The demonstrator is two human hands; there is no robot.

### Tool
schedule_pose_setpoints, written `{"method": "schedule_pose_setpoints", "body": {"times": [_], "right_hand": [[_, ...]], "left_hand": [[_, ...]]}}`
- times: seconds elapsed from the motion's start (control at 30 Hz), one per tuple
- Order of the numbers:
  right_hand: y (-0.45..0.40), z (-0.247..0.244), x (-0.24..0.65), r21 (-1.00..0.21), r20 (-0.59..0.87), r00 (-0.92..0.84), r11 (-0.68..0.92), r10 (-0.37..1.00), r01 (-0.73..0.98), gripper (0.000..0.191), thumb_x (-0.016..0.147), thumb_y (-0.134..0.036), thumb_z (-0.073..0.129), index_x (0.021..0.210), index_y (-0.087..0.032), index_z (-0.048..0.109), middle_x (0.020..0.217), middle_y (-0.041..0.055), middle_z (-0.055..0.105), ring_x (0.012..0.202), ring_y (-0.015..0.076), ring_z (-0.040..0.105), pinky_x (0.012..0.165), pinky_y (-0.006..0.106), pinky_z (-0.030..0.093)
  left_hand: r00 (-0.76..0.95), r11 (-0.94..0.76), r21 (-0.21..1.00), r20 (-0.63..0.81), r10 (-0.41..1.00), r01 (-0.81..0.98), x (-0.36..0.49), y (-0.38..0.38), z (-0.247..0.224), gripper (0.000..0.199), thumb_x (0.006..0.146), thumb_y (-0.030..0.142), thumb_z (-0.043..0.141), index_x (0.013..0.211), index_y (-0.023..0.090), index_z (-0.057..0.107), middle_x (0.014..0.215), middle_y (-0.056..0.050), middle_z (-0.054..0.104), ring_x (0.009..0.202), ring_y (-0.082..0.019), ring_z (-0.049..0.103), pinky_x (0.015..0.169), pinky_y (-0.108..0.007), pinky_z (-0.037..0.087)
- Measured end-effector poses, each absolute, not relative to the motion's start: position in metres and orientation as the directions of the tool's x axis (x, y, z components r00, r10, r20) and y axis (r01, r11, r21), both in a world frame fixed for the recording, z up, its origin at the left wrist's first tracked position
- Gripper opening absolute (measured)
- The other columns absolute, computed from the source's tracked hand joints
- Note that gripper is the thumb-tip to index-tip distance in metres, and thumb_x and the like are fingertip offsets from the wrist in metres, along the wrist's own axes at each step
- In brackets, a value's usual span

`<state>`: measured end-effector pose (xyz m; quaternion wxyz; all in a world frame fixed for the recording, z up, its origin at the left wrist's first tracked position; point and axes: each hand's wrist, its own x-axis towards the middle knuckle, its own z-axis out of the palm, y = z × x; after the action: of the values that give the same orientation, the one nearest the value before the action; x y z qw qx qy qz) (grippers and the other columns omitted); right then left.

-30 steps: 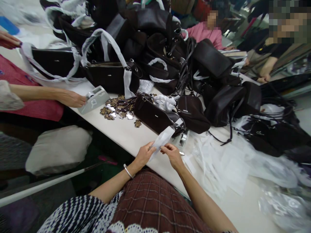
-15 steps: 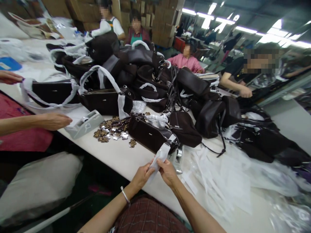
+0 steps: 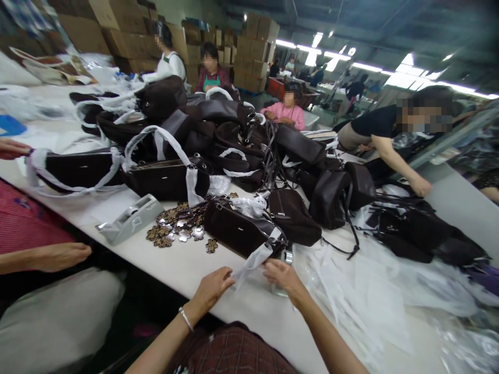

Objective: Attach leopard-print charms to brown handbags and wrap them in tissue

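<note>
A dark brown handbag lies on the table in front of me. From its right end, a strap wrapped in thin white paper slants down towards me. My left hand is closed, thumb and fingers pinching at the paper's lower left edge. To the right of the wrap is my right hand, its fingers loosely bent and apart, with nothing visible between them. Just behind that hand stands a grey tape dispenser, partly hidden by it.
Leopard-patterned flower charms and another tape dispenser lie to the left. Dark bags are heaped behind. White paper sheets cover the table's right side. A co-worker's hand is at left; other people stand across the table.
My hands have moved apart: the left slid left, the right came off the white wrap to its right. The co-worker's hand at left moved down off the table. The view has shifted slightly.
</note>
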<state>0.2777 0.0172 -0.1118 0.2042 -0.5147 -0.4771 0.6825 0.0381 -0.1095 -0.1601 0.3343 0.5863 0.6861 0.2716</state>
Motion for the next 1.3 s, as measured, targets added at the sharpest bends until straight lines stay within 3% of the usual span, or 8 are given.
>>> {"method": "schedule_pose_setpoints", "body": {"times": [0.27, 0.5, 0.63, 0.73, 0.87, 0.97, 1.13, 1.3], "right_hand": [[0.073, -0.099, 0.29, -0.936, -0.229, -0.098, -0.191, 0.969, 0.297, 0.059, 0.063, -0.044, 0.076, 0.114, -0.016, 0.065, 0.111, 0.0139, 0.07, 0.104, 0.0297, 0.066, 0.093, 0.044, 0.05], [0.073, -0.085, 0.256, -0.956, -0.243, -0.168, -0.207, 0.955, 0.208, 0.06, 0.06, -0.035, 0.074, 0.117, -0.018, 0.062, 0.116, 0.0109, 0.069, 0.109, 0.0284, 0.064, 0.096, 0.042, 0.05], [0.074, -0.08, 0.274, -0.933, -0.342, -0.257, -0.293, 0.904, 0.21, 0.062, 0.06, -0.026, 0.071, 0.12, -0.02, 0.061, 0.112, 0.0083, 0.071, 0.099, 0.0259, 0.068, 0.085, 0.039, 0.053], [0.091, -0.074, 0.299, -0.863, -0.44, -0.12, -0.381, 0.89, 0.331, 0.054, 0.067, -0.033, 0.065, 0.119, -0.017, 0.061, 0.094, 0.0086, 0.074, 0.078, 0.0249, 0.071, 0.067, 0.037, 0.055], [0.12, -0.066, 0.32, -0.722, 0.065, 0.177, -0.077, 0.982, 0.687, 0.039, 0.077, -0.034, 0.056, 0.111, -0.016, 0.064, 0.101, 0.0133, 0.071, 0.09, 0.0287, 0.068, 0.082, 0.046, 0.053], [0.14, -0.062, 0.307, -0.421, 0.338, -0.144, 0.287, 0.93, 0.86, 0.037, 0.079, -0.025, 0.058, 0.115, -0.02, 0.065, 0.121, 0.013, 0.066, 0.115, 0.031, 0.057, 0.102, 0.05, 0.043], [0.184, -0.055, 0.233, -0.392, 0.168, -0.394, 0.428, 0.904, 0.814, 0.031, 0.085, -0.027, 0.058, 0.113, -0.022, 0.068, 0.119, 0.0092, 0.067, 0.114, 0.0255, 0.058, 0.103, 0.041, 0.042], [0.22, -0.053, 0.162, -0.567, -0.346, -0.604, 0.353, 0.718, 0.744, 0.049, 0.072, -0.023, 0.07, 0.12, -0.024, 0.067, 0.116, 0.0051, 0.07, 0.106, 0.0235, 0.064, 0.092, 0.032, 0.047]], "left_hand": [[-0.168, -0.114, 0.48, 0.505, 0.846, 0.87, -0.015, 0.006, -0.051, 0.03, 0.095, 0.03, 0.049, 0.122, 0.019, 0.058, 0.127, -0.013, 0.062, 0.123, -0.026, 0.053, 0.107, -0.041, 0.038], [0.033, -0.03, 0.123, -0.019, 0.999, 0.992, -0.047, 0.104, -0.028, 0.041, 0.084, 0.038, 0.067, 0.117, 0.015, 0.061, 0.11, -0.015, 0.068, 0.106, -0.031, 0.063, 0.09, -0.04, 0.047], [0.101, -0.094, 0.094, -0.066, 0.993, 0.991, -0.055, 0.11, -0.047, 0.032, 0.084, 0.038, 0.065, 0.105, 0.014, 0.067, 0.112, -0.017, 0.066, 0.1, -0.03, 0.064, 0.082, -0.038, 0.048], [0.194, -0.194, 0.028, -0.007, 0.981, 0.981, -0.058, 0.104, -0.055, 0.017, 0.086, 0.024, 0.059, 0.089, 0.014, 0.071, 0.109, -0.017, 0.066, 0.106, -0.032, 0.06, 0.088, -0.042, 0.045], [0.271, -0.28, 0.049, 0.129, 0.954, 0.959, -0.065, 0.098, -0.06, 0.023, 0.092, 0.02, 0.049, 0.09, 0.015, 0.071, 0.105, -0.016, 0.068, 0.112, -0.033, 0.056, 0.097, -0.047, 0.039], [0.262, -0.267, 0.096, 0.054, 0.963, 0.959, -0.068, 0.095, -0.06, 0.026, 0.095, 0.031, 0.05, 0.092, 0.014, 0.069, 0.093, -0.014, 0.07, 0.096, -0.029, 0.063, 0.086, -0.041, 0.043], [0.345, -0.351, 0.152, 0.065, 0.936, 0.924, -0.062, 0.09, -0.054, 0.028, 0.097, 0.037, 0.049, 0.092, 0.016, 0.067, 0.093, -0.01, 0.07, 0.095, -0.025, 0.063, 0.091, -0.04, 0.04], [0.506, -0.491, 0.249, 0.005, 0.863, 0.835, -0.053, 0.077, -0.054, 0.04, 0.085, 0.056, 0.062, 0.09, 0.017, 0.066, 0.091, -0.007, 0.071, 0.093, -0.024, 0.063, 0.092, -0.039, 0.039]]}}
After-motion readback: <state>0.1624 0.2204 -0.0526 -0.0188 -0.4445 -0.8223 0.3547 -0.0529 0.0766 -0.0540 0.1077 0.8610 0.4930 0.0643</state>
